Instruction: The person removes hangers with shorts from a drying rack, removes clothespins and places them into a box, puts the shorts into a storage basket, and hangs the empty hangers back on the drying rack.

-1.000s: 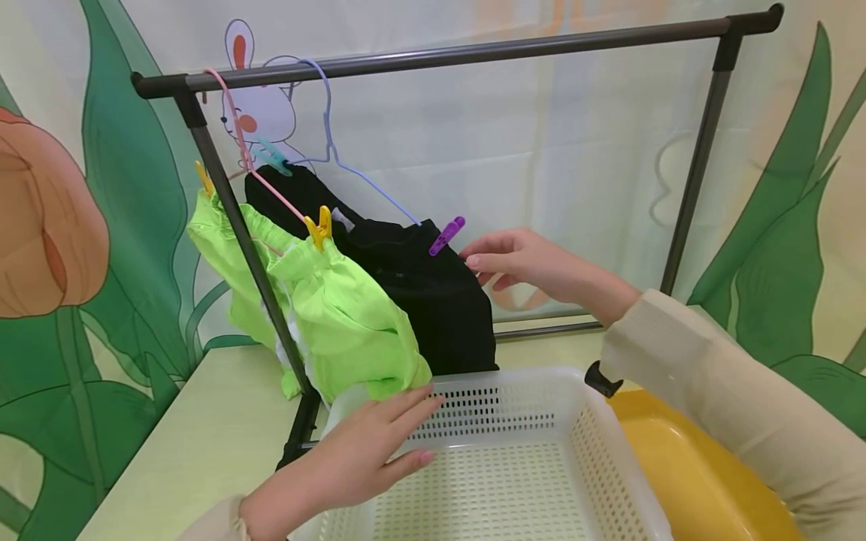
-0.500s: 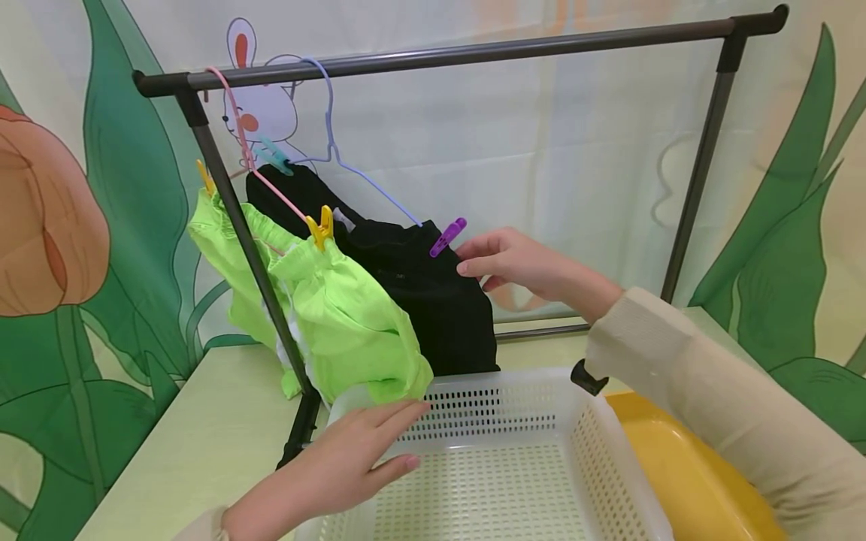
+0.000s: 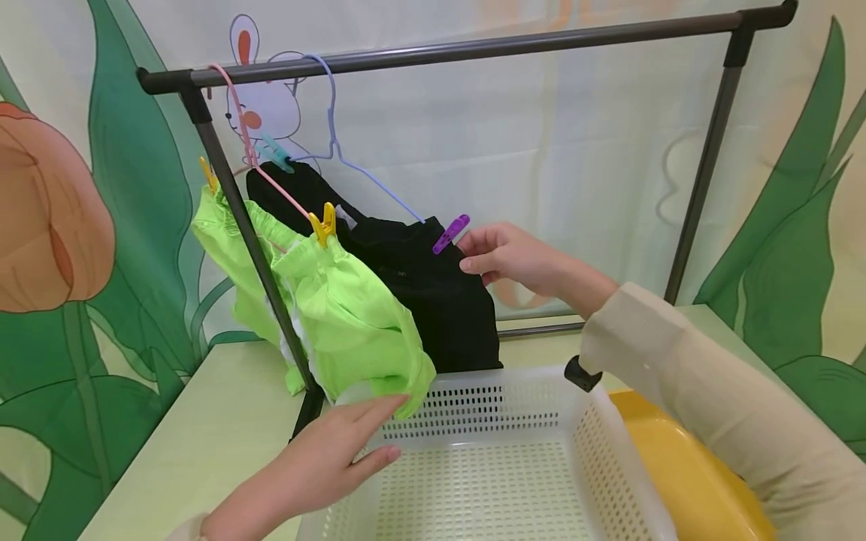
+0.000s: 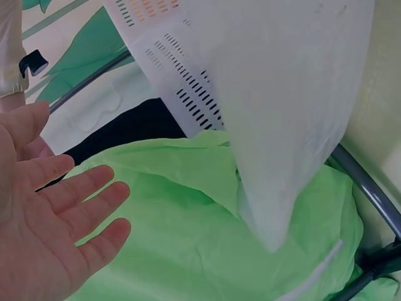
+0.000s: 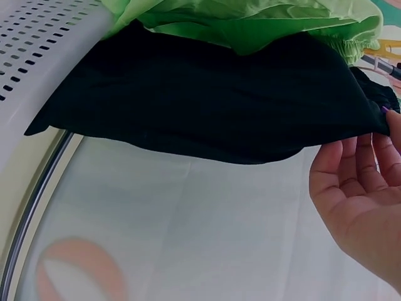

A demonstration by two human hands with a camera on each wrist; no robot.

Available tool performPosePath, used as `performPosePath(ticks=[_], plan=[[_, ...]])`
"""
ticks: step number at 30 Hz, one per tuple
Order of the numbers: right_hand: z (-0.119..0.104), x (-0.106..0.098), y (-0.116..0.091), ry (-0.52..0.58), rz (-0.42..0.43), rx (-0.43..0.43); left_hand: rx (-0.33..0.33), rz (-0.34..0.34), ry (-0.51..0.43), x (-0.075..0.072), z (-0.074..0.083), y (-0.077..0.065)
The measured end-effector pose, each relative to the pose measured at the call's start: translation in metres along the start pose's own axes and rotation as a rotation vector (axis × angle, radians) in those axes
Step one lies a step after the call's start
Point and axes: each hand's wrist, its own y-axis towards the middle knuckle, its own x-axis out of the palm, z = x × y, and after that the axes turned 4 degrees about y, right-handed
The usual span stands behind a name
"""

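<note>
A black garment (image 3: 440, 300) hangs from a blue hanger (image 3: 379, 184), held by a purple clothespin (image 3: 451, 234) and a teal one (image 3: 277, 153). My right hand (image 3: 514, 259) holds its right edge just below the purple clothespin, thumb in front and fingers behind, as the right wrist view also shows (image 5: 363, 194). In front, bright green shorts (image 3: 352, 315) with an elastic waist hang from a pink hanger (image 3: 280, 188) with yellow clothespins (image 3: 323, 223). My left hand (image 3: 311, 466), fingers extended, is over the white basket's left side, fingertips by the green hem.
Both hangers hook on the left end of a dark metal rack's top bar (image 3: 507, 49). A white perforated basket (image 3: 534, 379) stands in front, its visible floor bare. A yellow tub (image 3: 690, 473) is at its right. Behind is a printed curtain (image 3: 575, 150).
My right hand has moved slightly left, from beside the black garment's edge onto it. My left hand has drawn back down and left from the basket's far rim.
</note>
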Motion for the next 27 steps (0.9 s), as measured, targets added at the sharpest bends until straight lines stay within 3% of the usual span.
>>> performPosePath(ticks=[13,27], plan=[[0.0022,-0.0006,0.0001,0.071,0.005,-0.028,-0.052,-0.009,-0.042,0.0009,-0.0079,-0.0057],[0.0001,-0.0093,-0.0001,0.071,0.087,-0.062,-0.089,-0.029,-0.055,0.0011,-0.0097,-0.0077]])
